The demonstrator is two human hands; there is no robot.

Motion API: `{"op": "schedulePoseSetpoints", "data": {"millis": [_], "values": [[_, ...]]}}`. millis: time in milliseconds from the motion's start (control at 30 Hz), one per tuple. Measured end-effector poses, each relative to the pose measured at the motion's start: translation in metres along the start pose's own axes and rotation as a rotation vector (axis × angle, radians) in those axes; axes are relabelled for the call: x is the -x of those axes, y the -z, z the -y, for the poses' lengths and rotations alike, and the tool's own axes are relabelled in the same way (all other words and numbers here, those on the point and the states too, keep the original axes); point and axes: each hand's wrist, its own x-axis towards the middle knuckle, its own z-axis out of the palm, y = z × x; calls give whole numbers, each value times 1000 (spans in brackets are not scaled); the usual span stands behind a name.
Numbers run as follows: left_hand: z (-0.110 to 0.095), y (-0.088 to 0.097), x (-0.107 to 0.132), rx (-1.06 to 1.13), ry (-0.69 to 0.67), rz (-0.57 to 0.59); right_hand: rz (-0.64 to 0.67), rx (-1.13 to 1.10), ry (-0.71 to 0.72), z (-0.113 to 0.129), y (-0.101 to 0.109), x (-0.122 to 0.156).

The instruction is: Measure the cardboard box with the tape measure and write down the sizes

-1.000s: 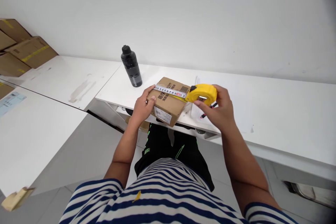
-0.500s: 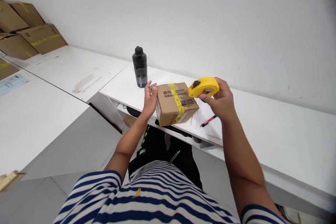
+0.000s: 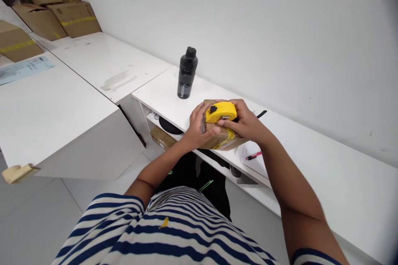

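Observation:
My right hand [image 3: 245, 122] is closed around a yellow tape measure [image 3: 224, 111] with a black button, over the top of a small cardboard box [image 3: 222, 137]. The box has yellow printed tape on it and sits at the front of the white shelf-desk; both hands partly cover it. My left hand [image 3: 199, 128] is at the box's left side, fingers curled by the tape measure's front end and thumb stretched across the box. What lies between its fingers is hidden. A red and black pen [image 3: 253, 156] lies on white paper [image 3: 259, 165] beside the box.
A black bottle [image 3: 187, 72] stands upright behind and left of the box. Several taped cartons [image 3: 74, 18] are stacked at the far left, on a white table [image 3: 56, 107]. Another carton [image 3: 162, 137] sits on the lower shelf. A white wall [image 3: 280, 49] runs behind.
The tape measure has come left and down over the box in my right hand. My left hand has moved from flat at the box's side to curled by the tape measure. The view has shifted.

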Motion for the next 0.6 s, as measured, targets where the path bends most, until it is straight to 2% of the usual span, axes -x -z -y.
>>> {"op": "schedulePoseSetpoints", "data": {"millis": [133, 267, 400, 600], "values": [[15, -14, -1, -45, -129, -51, 15, 70, -14, 0, 4, 1], [22, -31, 4, 85, -186, -108, 77, 177, 54, 8, 8, -3], [18, -44, 15, 209, -191, -195, 132, 258, 118, 17, 13, -4], [4, -48, 25, 187, -174, -249, 161, 300, 151, 26, 15, -1]]}}
